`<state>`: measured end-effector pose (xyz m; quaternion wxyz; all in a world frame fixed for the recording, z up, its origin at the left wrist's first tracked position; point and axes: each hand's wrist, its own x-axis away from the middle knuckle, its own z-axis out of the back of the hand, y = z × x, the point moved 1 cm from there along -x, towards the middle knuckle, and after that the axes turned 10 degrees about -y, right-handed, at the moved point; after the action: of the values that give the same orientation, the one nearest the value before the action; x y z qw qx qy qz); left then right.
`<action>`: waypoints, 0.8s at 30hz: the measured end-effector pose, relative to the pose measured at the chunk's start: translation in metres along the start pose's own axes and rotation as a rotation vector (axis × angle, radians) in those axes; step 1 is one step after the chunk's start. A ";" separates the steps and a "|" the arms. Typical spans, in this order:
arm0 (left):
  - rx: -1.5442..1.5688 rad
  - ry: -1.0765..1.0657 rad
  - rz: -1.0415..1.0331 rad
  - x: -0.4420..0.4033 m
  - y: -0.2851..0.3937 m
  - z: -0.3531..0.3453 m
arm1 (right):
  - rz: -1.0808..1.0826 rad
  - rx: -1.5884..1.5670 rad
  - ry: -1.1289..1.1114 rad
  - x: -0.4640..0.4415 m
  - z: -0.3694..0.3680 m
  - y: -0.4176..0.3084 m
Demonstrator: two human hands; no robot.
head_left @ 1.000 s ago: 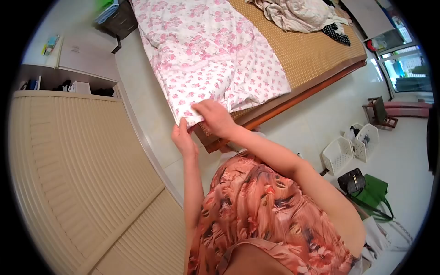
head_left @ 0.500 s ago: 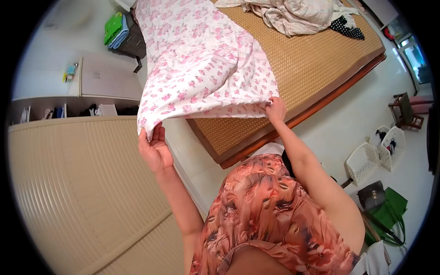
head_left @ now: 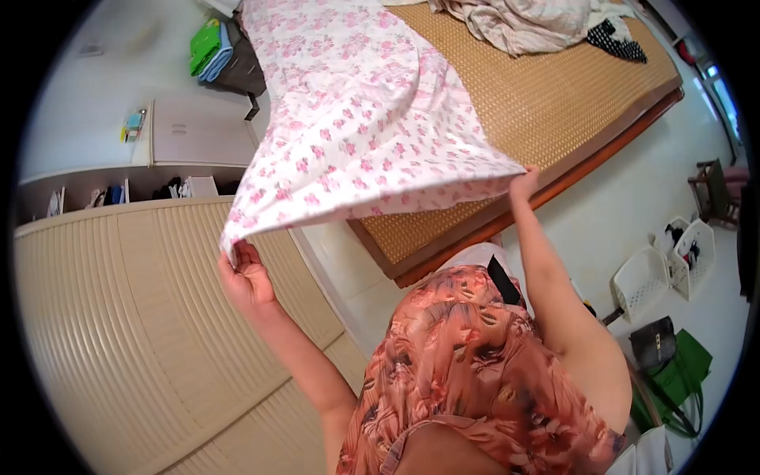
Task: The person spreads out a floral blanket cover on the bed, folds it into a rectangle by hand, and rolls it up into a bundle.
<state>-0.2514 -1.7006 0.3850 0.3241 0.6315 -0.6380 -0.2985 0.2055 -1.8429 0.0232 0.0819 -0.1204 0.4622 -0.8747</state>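
Note:
A white cloth with pink flowers (head_left: 348, 119), like a sheet or quilt cover, stretches from the far side of the bed toward me. Its near edge hangs in the air between my two hands. My left hand (head_left: 248, 279) pinches the near left corner, fingers curled, in front of the slatted beige doors. At the other end of that edge, my right hand (head_left: 523, 185) grips the near right corner above the bed's edge. Under part of the cloth lies the woven tan mat (head_left: 554, 103) on the bed.
A crumpled pale cloth (head_left: 526, 24) and a black dotted cloth (head_left: 616, 43) lie on the mat. White baskets (head_left: 643, 281) and a green bag (head_left: 685, 368) stand on the floor at right. Slatted doors (head_left: 158, 317) fill the left, beneath open shelves.
My hands have moved apart, the left one leftward and down, the right one to the right. The cloth's near edge is now stretched wider and straighter.

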 end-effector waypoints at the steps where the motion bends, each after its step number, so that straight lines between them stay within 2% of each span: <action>1: -0.020 0.079 -0.005 0.003 -0.001 0.014 | 0.024 -0.009 0.018 -0.018 0.010 -0.005; 3: -0.042 0.132 0.024 0.011 -0.006 0.054 | 0.202 0.129 -0.327 -0.047 0.046 -0.031; 4: -0.156 0.239 0.043 0.016 -0.012 0.074 | 0.286 0.213 -0.371 -0.067 0.067 -0.049; 5: -0.423 0.208 0.136 0.020 -0.013 0.092 | 0.373 0.306 -0.413 -0.082 0.087 -0.077; 7: -0.920 0.098 0.317 0.038 -0.026 0.135 | 0.736 0.097 -0.189 -0.079 0.137 -0.166; 8: -1.113 0.001 0.425 0.047 -0.040 0.166 | 0.781 0.110 -0.193 -0.071 0.149 -0.200; 9: -1.016 0.027 0.520 0.057 -0.063 0.194 | 0.811 0.123 -0.195 -0.056 0.159 -0.218; 11: -0.840 0.118 0.648 0.082 -0.089 0.223 | 0.859 0.283 -0.255 -0.071 0.149 -0.160; 12: -0.750 0.202 0.670 0.106 -0.113 0.223 | 0.773 0.371 -0.255 -0.072 0.156 -0.133; 13: -0.651 0.291 0.692 0.120 -0.135 0.217 | 0.717 0.322 -0.265 -0.075 0.162 -0.118; 14: -0.621 0.310 0.671 0.123 -0.152 0.214 | 0.642 0.369 -0.268 -0.077 0.167 -0.112; 15: -0.604 0.336 0.662 0.132 -0.160 0.217 | 0.762 0.344 -0.201 -0.073 0.168 -0.117; 17: -0.620 0.382 0.694 0.161 -0.158 0.233 | 0.596 0.374 -0.298 -0.053 0.177 -0.137; 20: -0.684 0.396 0.685 0.154 -0.151 0.232 | 0.595 0.303 -0.332 -0.070 0.178 -0.121; 23: -0.715 0.437 0.638 0.156 -0.148 0.236 | 0.459 0.270 -0.406 -0.064 0.183 -0.114; 24: -0.653 0.505 0.638 0.157 -0.145 0.232 | 0.479 0.277 -0.405 -0.064 0.184 -0.115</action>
<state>-0.3451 -1.8674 0.1338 0.7228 0.3239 -0.5744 -0.2068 0.3155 -1.9072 0.2101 0.3905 -0.1675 0.3287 -0.8435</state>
